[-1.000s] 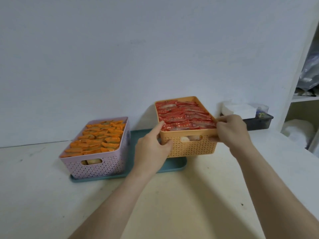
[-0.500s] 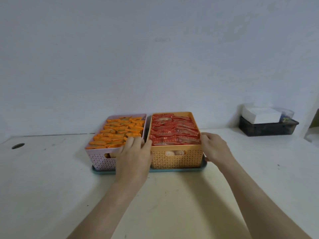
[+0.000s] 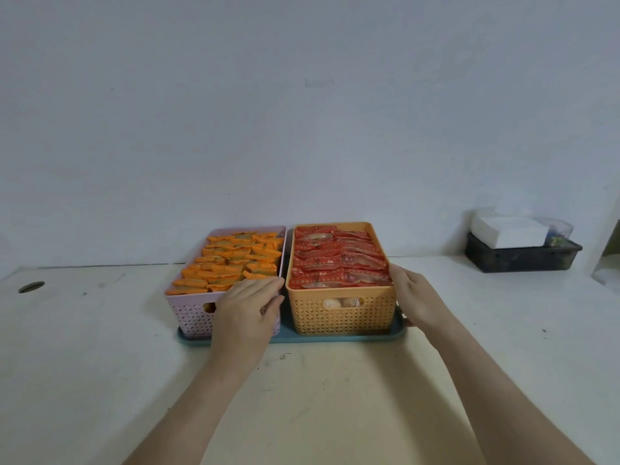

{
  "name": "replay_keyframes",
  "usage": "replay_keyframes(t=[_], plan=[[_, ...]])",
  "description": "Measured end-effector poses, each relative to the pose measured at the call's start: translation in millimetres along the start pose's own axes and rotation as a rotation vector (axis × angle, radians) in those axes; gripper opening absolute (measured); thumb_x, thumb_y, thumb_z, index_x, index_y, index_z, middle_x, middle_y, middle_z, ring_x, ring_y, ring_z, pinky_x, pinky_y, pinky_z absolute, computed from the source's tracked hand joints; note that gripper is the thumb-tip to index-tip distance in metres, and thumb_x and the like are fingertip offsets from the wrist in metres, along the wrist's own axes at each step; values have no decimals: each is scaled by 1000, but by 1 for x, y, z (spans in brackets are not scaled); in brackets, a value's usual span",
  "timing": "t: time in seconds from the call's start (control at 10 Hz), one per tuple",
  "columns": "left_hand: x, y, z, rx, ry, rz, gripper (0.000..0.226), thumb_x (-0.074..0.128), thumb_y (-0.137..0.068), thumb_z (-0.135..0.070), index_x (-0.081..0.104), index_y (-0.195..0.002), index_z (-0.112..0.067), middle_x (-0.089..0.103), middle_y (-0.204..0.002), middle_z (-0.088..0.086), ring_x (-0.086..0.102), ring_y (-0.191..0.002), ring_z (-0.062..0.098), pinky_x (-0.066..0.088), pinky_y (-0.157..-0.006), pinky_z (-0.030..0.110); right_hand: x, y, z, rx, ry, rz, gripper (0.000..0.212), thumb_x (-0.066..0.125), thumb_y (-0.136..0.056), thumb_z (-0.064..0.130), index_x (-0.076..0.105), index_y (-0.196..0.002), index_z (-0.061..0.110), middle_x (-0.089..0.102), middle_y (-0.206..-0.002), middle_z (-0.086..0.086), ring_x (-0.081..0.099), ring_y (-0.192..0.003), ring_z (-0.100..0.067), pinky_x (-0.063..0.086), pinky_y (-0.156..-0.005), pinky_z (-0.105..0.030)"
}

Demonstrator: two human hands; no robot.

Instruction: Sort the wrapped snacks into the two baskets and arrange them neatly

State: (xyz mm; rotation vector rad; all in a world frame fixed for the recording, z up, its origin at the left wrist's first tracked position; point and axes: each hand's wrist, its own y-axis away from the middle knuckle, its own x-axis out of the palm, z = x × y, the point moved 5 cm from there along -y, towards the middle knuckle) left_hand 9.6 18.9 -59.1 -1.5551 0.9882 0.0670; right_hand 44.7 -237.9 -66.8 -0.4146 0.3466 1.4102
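Left hand: the left hand (image 3: 248, 307) reaches forward from a bare forearm, palm down, and lies over the front right corner of the pink basket (image 3: 188, 313). Its fingers (image 3: 265, 285) are extended and loosely spread, pointing right toward the gap between the baskets; they rest on the rim and clasp nothing.
Right hand: the right hand (image 3: 414, 297) is set against the outer right side of the orange basket (image 3: 340, 313), near its front corner. Its fingers lie flat along the basket wall, uncurled; the thumb side cannot be seen clearly.
Pink basket: stands on the left part of the teal tray (image 3: 335, 337), filled to the rim with orange wrapped snacks (image 3: 231, 263) in overlapping rows.
Orange basket: stands on the right part of the same tray, just beside the pink basket with a narrow gap between them, filled with red wrapped snacks (image 3: 339, 263) in overlapping rows. Pale rounded shapes show through its front handle slot.
Tray: sits on the white table (image 3: 318, 397), near the wall.
Writing: the wrappers carry small pale printed marks, too small to read.
Background: a dark bin (image 3: 523, 258) holding a white pack (image 3: 508, 233) stands well apart at the far right of the table.
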Motion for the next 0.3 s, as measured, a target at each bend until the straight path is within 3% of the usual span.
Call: replay_keyframes(t=[0.1,0.2,0.3], plan=[[1,-2,-2,5,-25,33,31,75,-80,-3,74,-110,-11,74,-106,0,64,-97,12,47,-85,26,0,-4,-1,6,-23,16,48,21,-103,43,64,-104,19,67,-108,-5,60,-97,-21,48,-95,-51],[-4,-2,-2,-21,2,79,33,70,-86,-6,70,-118,-13,68,-117,-5,56,-110,6,47,-96,31,3,-2,-1,35,-74,55,44,21,-102,46,60,-109,26,63,-117,-2,55,-107,-21,43,-97,-42],[-32,0,0,-196,247,-22,32,65,-90,-10,68,-120,-19,59,-122,-20,54,-117,1,44,-98,28,-18,6,6,-61,71,-182,42,32,-103,40,60,-126,20,61,-129,-5,52,-123,-24,36,-98,-35]])
